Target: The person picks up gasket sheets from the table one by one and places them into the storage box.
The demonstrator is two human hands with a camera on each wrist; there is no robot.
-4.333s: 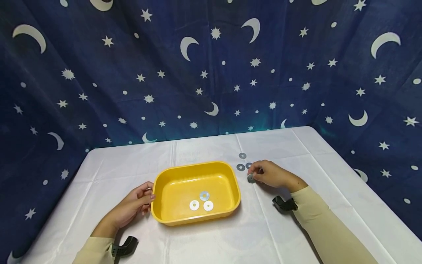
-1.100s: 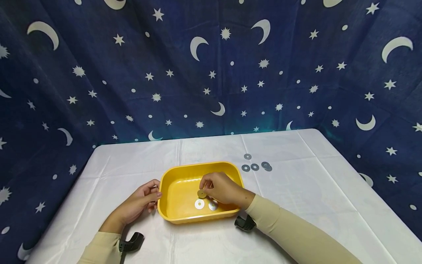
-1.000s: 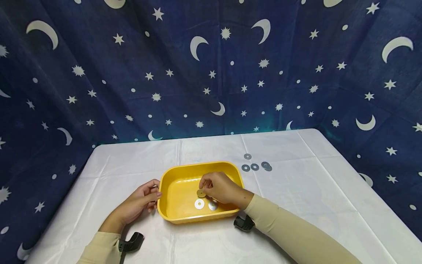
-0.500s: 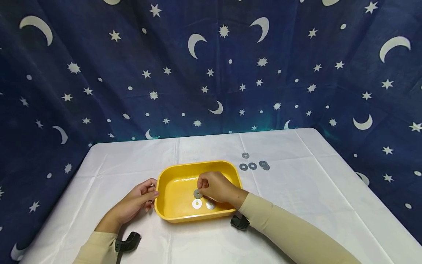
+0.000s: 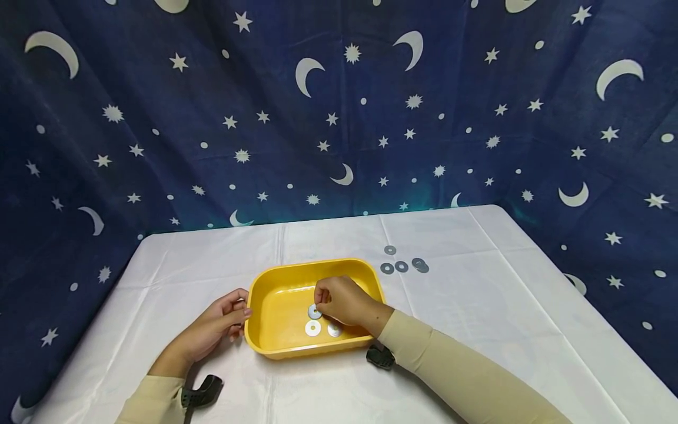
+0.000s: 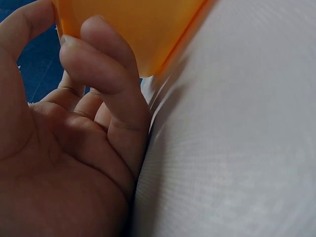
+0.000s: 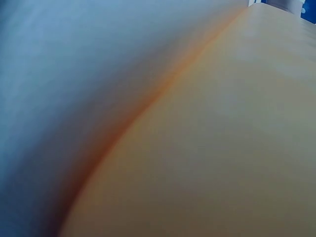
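A yellow tray (image 5: 281, 355) sits on the white cloth. My left hand (image 5: 214, 327) holds its left wall, thumb at the rim; in the left wrist view the bent fingers (image 6: 94, 66) meet the orange-looking wall (image 6: 133, 34). My right hand (image 5: 344, 301) is inside the tray, fingers bent, fingertips at the edge of a flat metal washer (image 5: 315, 311) that lies nearly flat by the tray floor. Two more washers lie in front, one bright washer (image 5: 313, 328) and one washer (image 5: 334, 330) partly covered by the hand. Only the tray's blurred side (image 7: 197, 163) fills the right wrist view.
On the table right of the tray lie several grey washers: one washer (image 5: 389, 250) at the back, a washer (image 5: 387, 268) and a washer (image 5: 401, 267) side by side, and an overlapping washer pair (image 5: 418, 263). A dark blue star-patterned curtain (image 5: 365, 135) surrounds the table.
Since the earliest frame, my right hand has moved from the table washers into the tray with a washer. Lately that washer has tilted from upright to nearly flat. The left hand keeps its place.
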